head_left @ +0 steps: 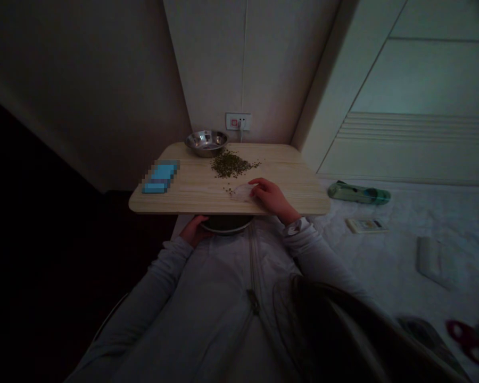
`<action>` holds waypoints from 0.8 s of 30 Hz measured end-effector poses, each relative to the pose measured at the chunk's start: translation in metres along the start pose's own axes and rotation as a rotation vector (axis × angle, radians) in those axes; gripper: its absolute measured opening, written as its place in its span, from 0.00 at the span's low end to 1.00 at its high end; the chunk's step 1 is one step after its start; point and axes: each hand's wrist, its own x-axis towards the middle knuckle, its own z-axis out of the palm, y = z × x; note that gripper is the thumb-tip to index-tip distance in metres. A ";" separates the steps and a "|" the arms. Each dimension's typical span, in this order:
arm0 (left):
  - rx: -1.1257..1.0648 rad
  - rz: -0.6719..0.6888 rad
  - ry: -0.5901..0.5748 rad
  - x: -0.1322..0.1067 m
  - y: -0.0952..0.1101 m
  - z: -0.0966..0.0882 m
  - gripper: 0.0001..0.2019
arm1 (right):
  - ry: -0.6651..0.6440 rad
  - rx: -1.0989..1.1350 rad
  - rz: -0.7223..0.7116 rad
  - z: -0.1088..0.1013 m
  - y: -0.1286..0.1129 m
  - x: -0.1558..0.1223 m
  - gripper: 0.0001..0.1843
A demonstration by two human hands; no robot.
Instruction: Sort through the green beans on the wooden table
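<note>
Small dark-green grains that look like mung beans (229, 164) are spread in a loose pile on a light wooden tabletop (195, 186). My right hand (272, 199) rests by the near edge, fingers curled and closed on a thin, pale, translucent piece (241, 192); I cannot make out its exact kind. A few stray beans lie just left of that piece. Below the near edge, my left hand (193, 230) grips the left side of a bowl (227, 231) held against my lap. The tabletop hides much of this bowl, and its inside is too dark to read.
A shiny metal bowl (206, 142) stands at the back left, with a blue-screened phone (160, 177) nearer me. Behind is a wall socket (238, 122) with a plug. On the white bedding to the right lie a green packet (359, 193), a pale box (366, 225) and red-handled scissors (469, 340).
</note>
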 end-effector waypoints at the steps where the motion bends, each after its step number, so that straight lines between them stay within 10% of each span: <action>1: 0.001 -0.001 0.002 0.000 0.000 0.000 0.05 | 0.000 0.001 -0.001 0.000 0.000 0.000 0.17; 24: 0.012 0.013 -0.004 0.002 -0.001 -0.002 0.03 | 0.018 0.011 0.019 0.000 -0.001 -0.001 0.17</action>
